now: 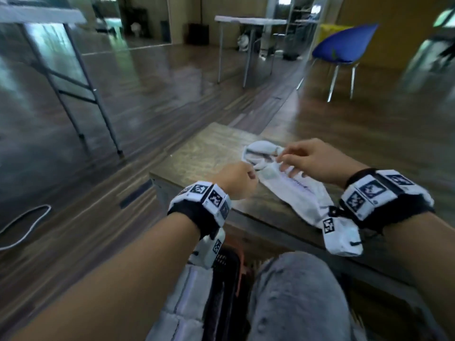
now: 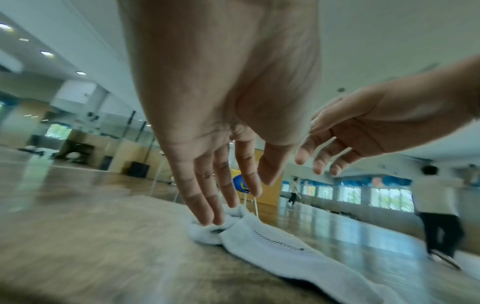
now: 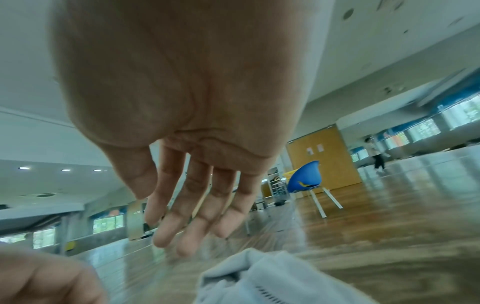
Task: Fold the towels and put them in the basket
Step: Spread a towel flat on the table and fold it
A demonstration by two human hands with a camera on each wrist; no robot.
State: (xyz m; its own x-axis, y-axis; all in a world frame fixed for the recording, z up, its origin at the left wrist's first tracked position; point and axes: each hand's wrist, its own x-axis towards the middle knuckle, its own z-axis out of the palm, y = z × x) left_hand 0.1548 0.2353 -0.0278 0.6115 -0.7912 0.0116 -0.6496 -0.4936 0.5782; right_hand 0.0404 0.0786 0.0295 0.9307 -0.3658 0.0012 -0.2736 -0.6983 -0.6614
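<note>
A white towel [image 1: 290,185] lies rumpled and unfolded at the desk's [image 1: 204,153] centre; left hand [image 1: 236,179] touches it straight-fingered, right hand [image 1: 312,159] hovers open at 2 o'clock; folding barely begun, basket apparently unseen

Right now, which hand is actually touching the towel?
The left hand: its straight fingertips press the bunched end of the white towel on the table. The right hand hovers above, fingers spread, not touching.
</note>
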